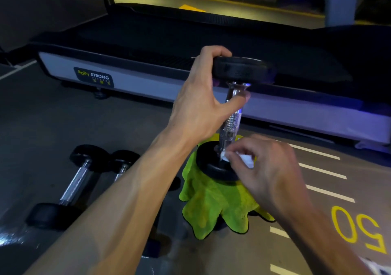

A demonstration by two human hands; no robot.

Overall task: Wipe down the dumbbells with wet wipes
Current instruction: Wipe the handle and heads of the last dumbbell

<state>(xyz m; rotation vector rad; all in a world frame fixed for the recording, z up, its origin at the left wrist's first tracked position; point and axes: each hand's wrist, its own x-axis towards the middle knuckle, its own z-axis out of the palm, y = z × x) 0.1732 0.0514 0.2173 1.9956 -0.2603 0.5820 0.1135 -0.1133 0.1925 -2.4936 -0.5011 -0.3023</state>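
A dumbbell (232,118) with black round heads and a knurled chrome handle stands upright, its lower head resting on something draped in a lime-green cloth (213,207). My left hand (203,99) grips the rim of its upper head, thumb against the handle. My right hand (268,168) pinches a small white wet wipe (246,159) and presses it on the lower head where the handle meets it. Two more dumbbells (72,185) lie on the floor at the left, partly hidden by my left forearm.
A treadmill (135,77) with a grey side rail and a "Body Strong" label runs across the back. The dark floor has white stripes (321,171) and a yellow "50" (357,230) at the right. A white scrap (374,264) lies at the bottom right corner.
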